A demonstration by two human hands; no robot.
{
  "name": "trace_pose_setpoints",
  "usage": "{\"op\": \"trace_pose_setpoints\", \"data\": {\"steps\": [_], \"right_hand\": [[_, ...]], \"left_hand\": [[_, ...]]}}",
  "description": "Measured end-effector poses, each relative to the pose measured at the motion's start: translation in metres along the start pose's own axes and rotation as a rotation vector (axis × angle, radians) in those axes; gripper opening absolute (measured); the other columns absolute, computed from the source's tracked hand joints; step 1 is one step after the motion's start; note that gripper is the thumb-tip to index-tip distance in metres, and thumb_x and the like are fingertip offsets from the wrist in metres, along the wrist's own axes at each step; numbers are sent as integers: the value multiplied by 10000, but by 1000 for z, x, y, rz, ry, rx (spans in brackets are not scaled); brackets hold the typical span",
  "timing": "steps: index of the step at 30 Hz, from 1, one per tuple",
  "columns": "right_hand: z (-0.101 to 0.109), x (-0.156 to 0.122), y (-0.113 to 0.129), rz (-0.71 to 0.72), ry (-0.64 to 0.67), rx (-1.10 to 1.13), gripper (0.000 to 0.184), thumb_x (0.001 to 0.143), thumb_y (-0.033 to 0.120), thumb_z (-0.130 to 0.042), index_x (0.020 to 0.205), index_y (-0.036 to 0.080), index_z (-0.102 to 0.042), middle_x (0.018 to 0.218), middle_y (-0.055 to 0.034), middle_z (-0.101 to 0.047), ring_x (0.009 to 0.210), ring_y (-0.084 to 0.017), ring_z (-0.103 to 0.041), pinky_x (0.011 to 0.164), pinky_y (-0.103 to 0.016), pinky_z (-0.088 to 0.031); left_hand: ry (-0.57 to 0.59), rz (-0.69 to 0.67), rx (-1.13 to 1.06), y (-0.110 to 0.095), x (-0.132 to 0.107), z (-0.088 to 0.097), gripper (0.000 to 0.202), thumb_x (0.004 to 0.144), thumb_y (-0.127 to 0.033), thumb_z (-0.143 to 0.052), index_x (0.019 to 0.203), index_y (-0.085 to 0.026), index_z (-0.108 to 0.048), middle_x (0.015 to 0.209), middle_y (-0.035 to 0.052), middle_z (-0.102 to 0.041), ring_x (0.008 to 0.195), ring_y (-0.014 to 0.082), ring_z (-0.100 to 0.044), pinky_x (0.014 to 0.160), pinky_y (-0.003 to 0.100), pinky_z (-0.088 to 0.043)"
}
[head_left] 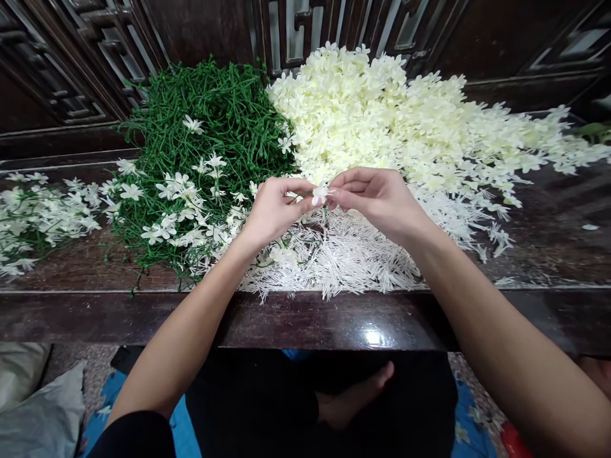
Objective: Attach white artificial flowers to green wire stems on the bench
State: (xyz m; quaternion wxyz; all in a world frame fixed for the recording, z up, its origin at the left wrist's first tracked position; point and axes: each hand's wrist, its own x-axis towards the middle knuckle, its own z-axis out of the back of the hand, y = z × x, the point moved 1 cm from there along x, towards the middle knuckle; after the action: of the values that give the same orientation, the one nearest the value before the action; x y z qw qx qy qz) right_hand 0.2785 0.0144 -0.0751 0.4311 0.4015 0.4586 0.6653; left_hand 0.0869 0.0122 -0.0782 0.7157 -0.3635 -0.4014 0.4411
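My left hand [274, 207] and my right hand [377, 197] meet above the dark wooden table [334, 318], both pinching a small white artificial flower [319, 194] between fingertips. A thin green stem runs from the flower into my left fingers. Behind the hands lies a big heap of cream flower heads [396, 121]. A tangle of green plastic stems [214, 121] sits to the left, with finished flowered stems [176, 203] along its front. White spiky stamen pieces [344, 254] are spread under my hands.
More flowered stems [38, 213] lie at the table's far left. Dark carved wooden panels [95, 51] stand behind the table. Below the table edge are my crossed legs on a blue mat [184, 426], and grey cushions [33, 407] at the lower left.
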Motion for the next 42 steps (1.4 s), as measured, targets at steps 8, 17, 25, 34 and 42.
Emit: {"op": "trace_pose_setpoints", "data": {"steps": [8, 17, 25, 34, 42], "right_hand": [[-13, -3, -25, 346, 197, -777, 318, 1006, 225, -501, 1206, 158, -739, 1285, -167, -667, 1266, -378, -521, 1074, -613, -416], [-11, -1, -26, 349, 179, -803, 214, 994, 209, -505, 966, 178, -715, 1087, -131, -700, 1092, -331, -562, 1017, -542, -442], [-14, -3, -24, 349, 248, -845, 212, 1002, 224, -522, 987, 208, -733, 1130, -113, -706, 1131, -345, -526, 1002, -567, -437], [-9, -2, -20, 340, 61, -764, 194, 995, 199, -477, 936, 190, -661, 948, -115, -708, 941, -290, -614, 914, -518, -487], [-6, -2, -5, 308, -97, -519, 90, 938, 235, -537, 905, 219, -619, 959, -85, -727, 940, -261, -674, 846, -465, -533]], "left_hand": [[-74, 23, -67, 3, 1, 5, 143, 878, -228, -701, 748, -168, -703, 742, 25, -683, 679, 106, -559, 567, 250, -434], [-39, 147, -167, 11, 3, 9, 144, 904, -259, -694, 947, -123, -715, 847, 93, -688, 547, 51, -420, 412, 220, -313], [-53, 159, -259, 11, 3, 9, 105, 883, -241, -715, 875, -136, -714, 858, 99, -691, 570, 50, -437, 399, 197, -281], [-55, 166, -190, 12, 3, 11, 123, 880, -255, -722, 873, -132, -733, 923, 120, -726, 591, 57, -485, 414, 190, -311], [-40, 171, -213, 16, 4, 10, 129, 868, -246, -736, 901, -122, -754, 945, 134, -737, 566, 50, -483, 399, 188, -301]]}}
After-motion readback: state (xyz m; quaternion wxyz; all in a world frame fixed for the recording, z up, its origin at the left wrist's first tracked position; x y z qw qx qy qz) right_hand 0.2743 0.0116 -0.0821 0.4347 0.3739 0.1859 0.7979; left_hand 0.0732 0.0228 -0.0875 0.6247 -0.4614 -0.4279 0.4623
